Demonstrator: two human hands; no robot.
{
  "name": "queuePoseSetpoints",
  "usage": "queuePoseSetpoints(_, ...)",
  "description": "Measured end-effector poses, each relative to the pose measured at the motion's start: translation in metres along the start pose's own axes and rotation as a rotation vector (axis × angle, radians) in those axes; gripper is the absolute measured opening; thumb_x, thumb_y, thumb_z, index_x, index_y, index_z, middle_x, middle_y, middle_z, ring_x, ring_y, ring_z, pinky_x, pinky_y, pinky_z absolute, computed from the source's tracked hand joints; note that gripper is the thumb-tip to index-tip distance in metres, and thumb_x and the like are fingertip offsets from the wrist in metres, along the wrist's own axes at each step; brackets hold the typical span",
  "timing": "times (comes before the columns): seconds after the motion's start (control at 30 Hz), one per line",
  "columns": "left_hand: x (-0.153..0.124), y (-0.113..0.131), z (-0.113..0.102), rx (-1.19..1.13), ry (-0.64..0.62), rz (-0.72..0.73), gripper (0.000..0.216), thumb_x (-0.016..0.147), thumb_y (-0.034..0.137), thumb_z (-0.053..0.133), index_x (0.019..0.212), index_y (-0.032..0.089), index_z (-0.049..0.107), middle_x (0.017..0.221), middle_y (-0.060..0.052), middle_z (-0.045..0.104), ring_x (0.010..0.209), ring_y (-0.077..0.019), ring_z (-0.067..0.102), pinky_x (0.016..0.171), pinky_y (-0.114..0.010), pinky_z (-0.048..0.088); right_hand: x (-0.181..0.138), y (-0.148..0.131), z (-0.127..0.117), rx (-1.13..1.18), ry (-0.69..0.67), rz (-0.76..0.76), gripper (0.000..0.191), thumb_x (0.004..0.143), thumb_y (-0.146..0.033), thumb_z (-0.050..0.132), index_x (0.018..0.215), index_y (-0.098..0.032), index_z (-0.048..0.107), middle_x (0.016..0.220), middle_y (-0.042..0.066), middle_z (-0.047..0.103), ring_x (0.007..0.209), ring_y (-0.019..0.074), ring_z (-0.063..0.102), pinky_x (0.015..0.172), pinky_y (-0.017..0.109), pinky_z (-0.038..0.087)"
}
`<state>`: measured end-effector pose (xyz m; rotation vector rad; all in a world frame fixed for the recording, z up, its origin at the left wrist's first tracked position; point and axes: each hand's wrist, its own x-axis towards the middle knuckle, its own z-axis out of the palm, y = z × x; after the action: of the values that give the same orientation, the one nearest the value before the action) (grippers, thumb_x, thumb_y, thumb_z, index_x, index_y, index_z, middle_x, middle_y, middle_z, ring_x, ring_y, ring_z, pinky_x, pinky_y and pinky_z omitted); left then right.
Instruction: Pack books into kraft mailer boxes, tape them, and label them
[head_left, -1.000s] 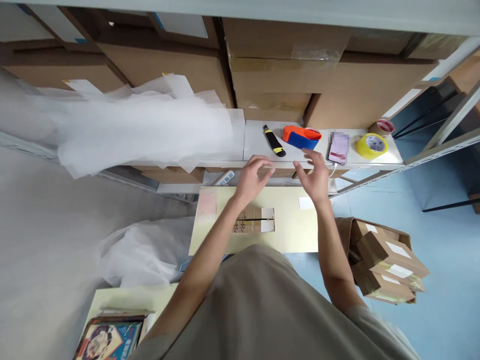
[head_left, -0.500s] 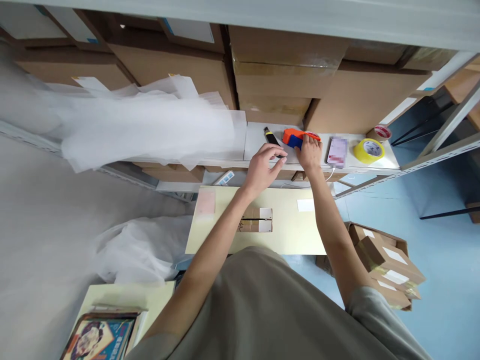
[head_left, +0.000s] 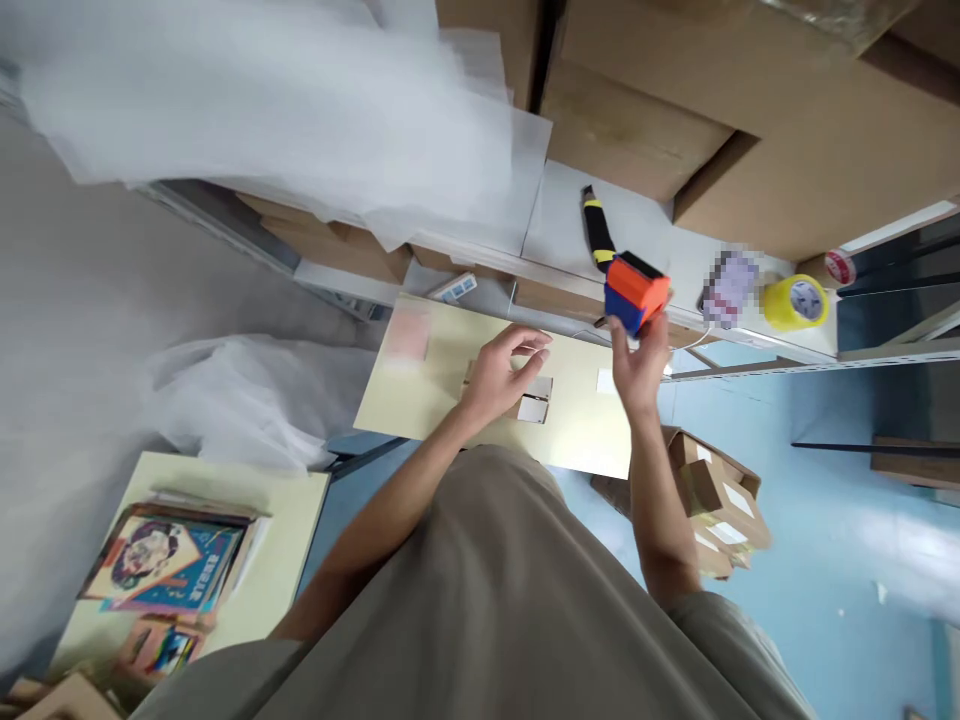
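My right hand (head_left: 641,365) grips an orange and blue tape dispenser (head_left: 637,292), raised in front of the shelf edge. Fingers curved and apart, my left hand (head_left: 504,372) hovers over the pale yellow table (head_left: 577,440) with nothing in it. Beneath that hand lies a small cardboard box (head_left: 534,400) with white labels, partly covered by the hand. A black and yellow utility knife (head_left: 598,230) rests on the shelf (head_left: 555,235), just behind the dispenser.
Along the shelf are white foam sheets (head_left: 300,110), a phone (head_left: 729,288) on a cable, a yellow tape roll (head_left: 795,302) and large cartons (head_left: 645,120). Cardboard boxes (head_left: 720,500) stand on the floor at right. Books (head_left: 172,560) lie on another table at lower left.
My right hand has lifted the tape dispenser off the shelf and brought it nearer. My left hand has drawn back from beside the knife to above the small box. The view has tilted down.
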<state>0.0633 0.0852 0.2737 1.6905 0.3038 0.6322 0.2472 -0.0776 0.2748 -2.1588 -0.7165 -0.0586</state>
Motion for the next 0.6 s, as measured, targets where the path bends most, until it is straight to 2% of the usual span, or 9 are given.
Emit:
queuePoseSetpoints(0.1, -0.022, -0.003, -0.007, -0.033, 0.027, -0.061, 0.017, 0.106, 0.037, 0.070, 0.114, 0.023, 0.073, 0.116, -0.007, 0.079, 0.107, -0.0191, 0.078, 0.101, -0.035, 0.065, -0.055, -0.041, 0.007, 0.320, -0.156, 0.094, 0.057, 0.103, -0.071, 0.066, 0.131, -0.022, 0.061, 0.116, 0.012, 0.076, 0.107, 0.0275, 0.074, 0.099, 0.045, 0.061)
queuePoseSetpoints(0.2, -0.044, -0.003, -0.017, -0.055, 0.058, -0.107, 0.018, 0.105, 0.038, 0.072, 0.113, 0.022, 0.072, 0.113, -0.006, 0.078, 0.103, -0.0183, 0.078, 0.097, -0.034, 0.065, -0.085, -0.068, 0.018, 0.477, -0.301, 0.187, 0.055, 0.101, -0.070, 0.071, 0.127, -0.023, 0.065, 0.116, 0.012, 0.078, 0.107, 0.0265, 0.074, 0.103, 0.044, 0.061)
queuePoseSetpoints(0.3, -0.061, -0.001, -0.031, -0.047, 0.090, -0.133, 0.019, 0.104, 0.039, 0.075, 0.113, 0.022, 0.072, 0.112, -0.006, 0.078, 0.101, -0.0186, 0.078, 0.095, -0.033, 0.065, -0.099, -0.083, 0.031, 0.549, -0.358, 0.232, 0.057, 0.098, -0.071, 0.074, 0.128, -0.023, 0.066, 0.120, 0.013, 0.079, 0.113, 0.0283, 0.075, 0.108, 0.046, 0.060)
queuePoseSetpoints(0.47, -0.077, 0.001, -0.057, -0.014, 0.106, -0.094, 0.016, 0.104, 0.037, 0.076, 0.110, 0.023, 0.074, 0.109, -0.006, 0.079, 0.098, -0.0179, 0.077, 0.091, -0.031, 0.064, -0.113, -0.099, 0.050, 0.624, -0.450, 0.289, 0.066, 0.094, -0.075, 0.077, 0.135, -0.025, 0.065, 0.130, 0.014, 0.079, 0.120, 0.0302, 0.075, 0.111, 0.047, 0.060)
queuePoseSetpoints(0.6, -0.086, 0.001, -0.074, 0.018, 0.096, -0.050, 0.014, 0.103, 0.037, 0.077, 0.109, 0.024, 0.076, 0.105, -0.005, 0.079, 0.095, -0.0183, 0.076, 0.088, -0.031, 0.063, -0.117, -0.110, 0.056, 0.634, -0.503, 0.323, 0.065, 0.088, -0.076, 0.082, 0.123, -0.023, 0.070, 0.122, 0.013, 0.082, 0.115, 0.0311, 0.077, 0.109, 0.048, 0.062)
